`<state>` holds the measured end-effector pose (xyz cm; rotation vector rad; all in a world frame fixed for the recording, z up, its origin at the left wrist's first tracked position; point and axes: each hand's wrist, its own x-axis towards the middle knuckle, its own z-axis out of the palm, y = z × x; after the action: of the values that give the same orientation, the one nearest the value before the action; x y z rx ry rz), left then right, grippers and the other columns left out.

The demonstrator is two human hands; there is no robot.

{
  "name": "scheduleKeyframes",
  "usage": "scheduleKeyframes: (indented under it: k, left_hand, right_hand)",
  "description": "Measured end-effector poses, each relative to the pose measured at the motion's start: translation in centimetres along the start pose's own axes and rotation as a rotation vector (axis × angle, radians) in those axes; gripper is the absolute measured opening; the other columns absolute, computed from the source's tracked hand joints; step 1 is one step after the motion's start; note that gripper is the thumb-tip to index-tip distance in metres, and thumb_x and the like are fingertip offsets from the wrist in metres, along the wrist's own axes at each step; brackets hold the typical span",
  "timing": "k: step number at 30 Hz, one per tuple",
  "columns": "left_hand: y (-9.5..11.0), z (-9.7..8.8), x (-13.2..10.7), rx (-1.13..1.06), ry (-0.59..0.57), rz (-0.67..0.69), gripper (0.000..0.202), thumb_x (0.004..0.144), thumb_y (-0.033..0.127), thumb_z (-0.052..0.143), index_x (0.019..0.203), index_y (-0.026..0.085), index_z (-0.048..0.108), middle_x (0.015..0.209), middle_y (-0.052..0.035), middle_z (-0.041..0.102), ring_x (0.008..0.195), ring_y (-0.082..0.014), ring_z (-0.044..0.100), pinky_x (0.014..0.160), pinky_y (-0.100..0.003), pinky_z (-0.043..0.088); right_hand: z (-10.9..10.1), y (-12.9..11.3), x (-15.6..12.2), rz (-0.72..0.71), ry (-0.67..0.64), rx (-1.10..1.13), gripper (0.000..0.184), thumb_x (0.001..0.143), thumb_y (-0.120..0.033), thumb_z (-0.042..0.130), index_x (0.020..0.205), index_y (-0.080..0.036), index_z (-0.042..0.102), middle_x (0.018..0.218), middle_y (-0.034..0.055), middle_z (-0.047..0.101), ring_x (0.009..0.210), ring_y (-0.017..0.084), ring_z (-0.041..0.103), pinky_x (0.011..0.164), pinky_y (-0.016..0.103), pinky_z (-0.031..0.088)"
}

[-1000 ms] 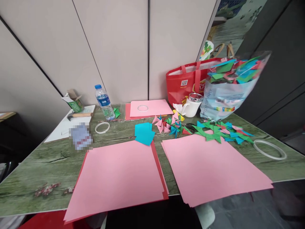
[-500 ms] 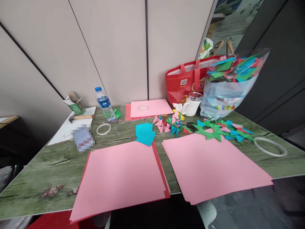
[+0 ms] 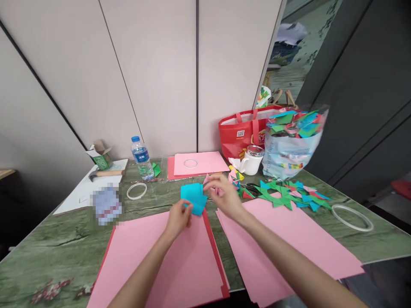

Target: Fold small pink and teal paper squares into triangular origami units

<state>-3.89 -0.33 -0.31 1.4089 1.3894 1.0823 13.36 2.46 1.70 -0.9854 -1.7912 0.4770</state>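
Blue paper pieces [image 3: 195, 200] lie stacked a little unevenly between two piles of large pink sheets. My left hand [image 3: 179, 217] is at their lower left edge, fingers loosely bent and holding nothing that I can see. On the other side, my right hand [image 3: 225, 197] has its fingers apart, with the tips near the blue paper's right edge. Behind that hand, and partly hidden by it, is a heap of small folded paper pieces [image 3: 236, 175]. My forearms cross the left pink sheets [image 3: 135, 252] and the right pink sheets [image 3: 308, 239].
Green paper stars [image 3: 279, 194] lie at right beside a white ring [image 3: 352, 218]. A stuffed plastic bag [image 3: 284, 156], a white mug [image 3: 252, 161] and a red bag [image 3: 234, 137] stand behind. Further left are a water bottle [image 3: 141, 158], another ring [image 3: 136, 191] and a hammer [image 3: 107, 173].
Both my hands have come into view from below and reached the blue paper. The camera has tilted slightly upward, so the table sits lower in view.
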Motion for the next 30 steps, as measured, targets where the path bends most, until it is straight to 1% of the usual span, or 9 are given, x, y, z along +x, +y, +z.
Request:
scheduleKeyframes:
  k: [3,9,13,15,18,20,23,27,30]
  left_hand:
    - [-1.6,0.7,0.0,0.064,-0.073,-0.027,0.022,0.074,0.035,0.052,0.060,0.018,0.051,0.031,0.0078,0.045,0.022,-0.0108,0.041,0.030,-0.019,0.028]
    - [-2.6,0.1,0.8,0.030,-0.112,-0.167,0.029,0.073,0.045,0.049,0.059,0.021,0.041,0.034,0.0079,0.046,0.023,-0.0124,0.043,0.026,-0.021,0.030]
    - [-2.3,-0.3,1.1,-0.004,0.143,-0.058,0.031,0.072,0.045,0.054,0.061,0.021,0.039,0.038,0.0080,0.044,0.029,-0.0105,0.044,0.031,-0.020,0.034]
    - [-2.0,-0.4,1.0,-0.041,0.253,0.082,0.025,0.072,0.040,0.057,0.065,0.020,0.044,0.063,0.0006,0.057,0.055,-0.0132,0.058,0.050,-0.023,0.047]
    - [-1.5,-0.3,0.7,-0.145,0.141,0.231,0.019,0.074,0.033,0.057,0.087,0.020,0.053,0.110,-0.0094,0.052,0.096,-0.0199,0.057,0.079,-0.031,0.047]
    - [-1.5,-0.2,0.5,-0.196,0.027,0.240,0.029,0.079,0.030,0.051,0.107,0.023,0.047,0.122,-0.0106,0.047,0.102,-0.0204,0.055,0.084,-0.034,0.046]
    - [-2.1,-0.2,0.4,-0.097,-0.017,0.235,0.045,0.082,0.028,0.047,0.125,0.027,0.036,0.124,-0.0100,0.048,0.106,-0.0207,0.053,0.085,-0.034,0.045]
    - [-3.1,-0.9,1.0,0.077,-0.059,0.264,0.036,0.075,0.024,0.054,0.111,0.028,0.057,0.120,-0.0075,0.055,0.108,-0.0233,0.052,0.087,-0.036,0.044]
    - [-3.2,-1.4,1.7,0.089,-0.107,0.243,0.024,0.069,0.021,0.060,0.090,0.027,0.069,0.103,-0.0054,0.065,0.094,-0.0234,0.059,0.083,-0.036,0.046]
  right_hand:
    - [2.2,1.3,-0.2,0.068,-0.103,-0.151,0.023,0.069,-0.002,0.055,0.071,-0.021,0.067,0.100,0.0061,0.052,0.100,0.022,0.049,0.086,0.039,0.039]
    - [5.2,4.6,-1.8,0.234,-0.131,-0.103,0.022,0.067,-0.003,0.051,0.068,-0.020,0.065,0.083,0.0047,0.059,0.070,0.017,0.055,0.062,0.029,0.043]
    - [5.2,5.0,-2.0,0.319,0.012,0.236,0.012,0.075,-0.019,0.052,0.079,-0.018,0.063,0.078,0.0047,0.060,0.055,0.014,0.051,0.048,0.025,0.041]
    - [5.0,4.6,-1.8,0.350,0.064,0.341,0.014,0.076,-0.026,0.053,0.083,-0.019,0.062,0.082,0.0053,0.060,0.062,0.015,0.053,0.050,0.025,0.044]
    - [4.7,3.8,-1.7,0.373,0.071,0.415,0.015,0.076,-0.030,0.054,0.082,-0.019,0.063,0.082,0.0051,0.057,0.061,0.014,0.053,0.051,0.024,0.045]
    - [4.7,3.4,-1.8,0.363,0.053,0.416,0.014,0.077,-0.030,0.054,0.081,-0.020,0.063,0.083,0.0051,0.054,0.058,0.012,0.052,0.049,0.024,0.044]
    - [4.8,3.3,-1.9,0.322,0.032,0.369,0.015,0.079,-0.030,0.051,0.081,-0.021,0.064,0.084,0.0056,0.053,0.057,0.012,0.051,0.046,0.023,0.041]
    - [4.9,3.4,-2.0,0.258,-0.030,0.308,0.019,0.082,-0.027,0.047,0.084,-0.023,0.066,0.080,0.0048,0.055,0.057,0.013,0.050,0.050,0.025,0.041]
    - [4.9,3.4,-2.0,0.245,-0.095,0.306,0.021,0.082,-0.025,0.046,0.085,-0.023,0.066,0.077,0.0044,0.056,0.065,0.015,0.053,0.055,0.025,0.042]
